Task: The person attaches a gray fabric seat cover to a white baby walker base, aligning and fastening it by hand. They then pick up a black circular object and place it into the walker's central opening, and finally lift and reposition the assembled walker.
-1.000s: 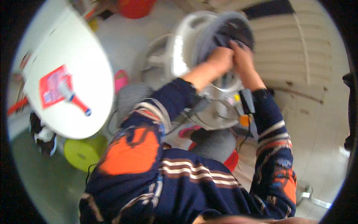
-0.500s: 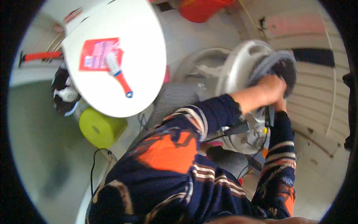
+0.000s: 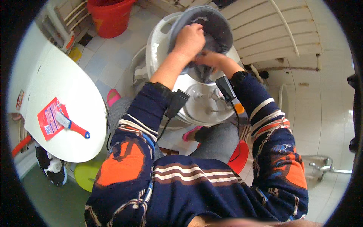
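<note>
Over the white tub [image 3: 154, 47] at the upper middle, both hands reach into a grey bowl-shaped thing [image 3: 182, 22], its rim smooth and rounded, its hollow dark. Whether that bowl is stiff plastic or thick fabric is hard to make out. A dark cloth [image 3: 204, 73], grey-blue and softly creased, lies in the hollow and hangs out below the right hand; part of it is covered by the hands, and its full shape cannot be told.

The left hand [image 3: 190, 41] shows its back, fingers curled inward at the bowl; their tips are partly turned away, so I cannot tell whether they pinch the cloth. The right hand [image 3: 212, 60] is blurred, its fingers bent toward the cloth, close to the left hand; its grip cannot be told either.

Below the hands is a pale round disc [image 3: 198, 108] with small raised knobs, partly covered by a black box [image 3: 225, 89] on a cable at the right wrist. A second black box [image 3: 177, 103] sits at the left wrist.

On the left, a glossy white board [image 3: 85, 102] with a curved edge carries a flat red packet [image 3: 47, 120], overlapped by a brush [image 3: 78, 128] with a red and blue handle. A ribbed red bucket [image 3: 110, 20] is cut off above.
</note>
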`<action>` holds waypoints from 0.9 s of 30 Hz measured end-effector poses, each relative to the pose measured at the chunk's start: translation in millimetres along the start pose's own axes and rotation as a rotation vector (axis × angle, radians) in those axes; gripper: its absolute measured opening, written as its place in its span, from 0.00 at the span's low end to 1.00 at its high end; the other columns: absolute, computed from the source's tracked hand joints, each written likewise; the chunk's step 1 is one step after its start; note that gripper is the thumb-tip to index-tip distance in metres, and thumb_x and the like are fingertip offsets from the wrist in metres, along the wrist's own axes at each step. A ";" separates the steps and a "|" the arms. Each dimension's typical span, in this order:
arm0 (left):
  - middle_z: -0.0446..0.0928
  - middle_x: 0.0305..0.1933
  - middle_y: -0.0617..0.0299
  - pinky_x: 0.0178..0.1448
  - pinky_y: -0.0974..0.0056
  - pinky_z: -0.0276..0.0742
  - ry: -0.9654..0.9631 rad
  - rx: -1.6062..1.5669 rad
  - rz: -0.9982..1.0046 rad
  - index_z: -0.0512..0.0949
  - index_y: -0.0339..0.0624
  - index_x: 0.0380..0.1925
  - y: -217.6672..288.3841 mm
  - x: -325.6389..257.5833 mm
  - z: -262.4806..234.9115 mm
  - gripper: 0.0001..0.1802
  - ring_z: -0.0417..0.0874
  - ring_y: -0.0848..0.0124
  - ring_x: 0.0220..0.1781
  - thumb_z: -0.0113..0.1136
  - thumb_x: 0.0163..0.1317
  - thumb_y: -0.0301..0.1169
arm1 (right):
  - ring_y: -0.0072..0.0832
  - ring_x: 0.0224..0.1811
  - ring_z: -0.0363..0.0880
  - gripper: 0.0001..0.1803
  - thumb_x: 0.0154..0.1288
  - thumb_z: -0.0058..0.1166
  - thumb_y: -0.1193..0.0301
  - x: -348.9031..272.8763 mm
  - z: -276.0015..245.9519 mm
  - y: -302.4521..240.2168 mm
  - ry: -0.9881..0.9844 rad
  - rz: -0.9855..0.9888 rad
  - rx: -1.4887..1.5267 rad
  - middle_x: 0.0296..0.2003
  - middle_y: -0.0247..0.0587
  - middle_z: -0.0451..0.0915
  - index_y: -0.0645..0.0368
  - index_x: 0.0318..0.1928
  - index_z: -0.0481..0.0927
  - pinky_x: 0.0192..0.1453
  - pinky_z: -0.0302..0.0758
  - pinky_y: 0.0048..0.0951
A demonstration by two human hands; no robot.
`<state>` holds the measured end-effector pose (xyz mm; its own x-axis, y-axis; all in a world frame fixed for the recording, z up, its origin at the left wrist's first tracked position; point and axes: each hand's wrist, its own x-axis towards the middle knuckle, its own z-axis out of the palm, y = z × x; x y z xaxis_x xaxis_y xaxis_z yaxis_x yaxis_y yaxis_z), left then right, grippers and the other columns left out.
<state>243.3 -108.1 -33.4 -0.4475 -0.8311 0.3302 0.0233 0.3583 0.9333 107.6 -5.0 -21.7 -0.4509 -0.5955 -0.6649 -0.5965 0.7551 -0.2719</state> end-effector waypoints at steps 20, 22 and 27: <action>0.84 0.53 0.50 0.63 0.48 0.69 -0.741 0.852 0.438 0.86 0.43 0.48 19.5 -59.7 -11.9 0.27 0.81 0.55 0.59 0.52 0.69 0.54 | 0.40 0.58 0.81 0.23 0.64 0.63 0.63 -326.5 89.0 201.6 0.917 -0.138 0.371 0.53 0.48 0.83 0.61 0.56 0.81 0.62 0.74 0.35; 0.83 0.54 0.50 0.63 0.47 0.71 -1.230 1.215 0.179 0.85 0.44 0.49 31.4 -61.7 -7.8 0.31 0.80 0.52 0.60 0.47 0.70 0.58 | 0.39 0.58 0.81 0.23 0.64 0.63 0.63 -329.1 106.0 225.9 0.889 -0.037 0.450 0.53 0.48 0.83 0.62 0.56 0.81 0.63 0.74 0.35; 0.83 0.53 0.49 0.63 0.55 0.74 -0.333 0.504 0.374 0.85 0.43 0.48 56.3 -44.4 -18.6 0.33 0.82 0.49 0.57 0.43 0.71 0.60 | 0.36 0.61 0.78 0.26 0.66 0.62 0.65 -308.3 127.3 245.4 1.005 -0.259 0.347 0.60 0.50 0.79 0.60 0.62 0.77 0.64 0.73 0.34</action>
<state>281.0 -58.9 7.1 -0.7418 -0.4681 0.4801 -0.1514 0.8145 0.5601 184.7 398.8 28.0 -0.7686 -0.5803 0.2693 -0.6031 0.5167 -0.6077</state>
